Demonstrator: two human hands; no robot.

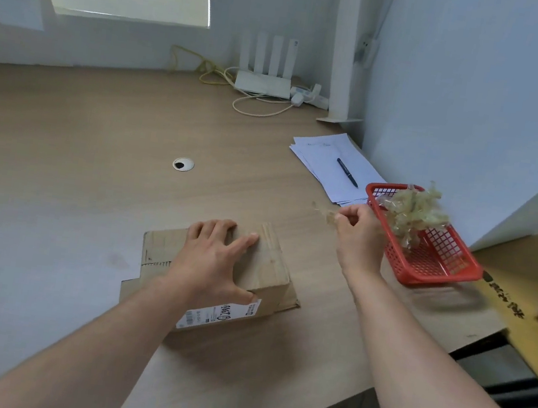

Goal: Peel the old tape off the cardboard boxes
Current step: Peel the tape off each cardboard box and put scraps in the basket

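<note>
On the table [76, 159], one box [165, 244] is pressed by the flat left hand [215, 258], and one tape scrap [325, 213] is pinched by the right hand [357, 230] beside one basket [424, 272].

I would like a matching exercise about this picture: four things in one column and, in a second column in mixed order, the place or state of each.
Column one
1. pen
2. red basket
3. left hand
4. right hand

Column two
A. pinches a tape scrap
B. lies on the papers
C. holds a wad of peeled tape
D. rests flat on the cardboard box

Pairs: 1-B, 2-C, 3-D, 4-A
</note>
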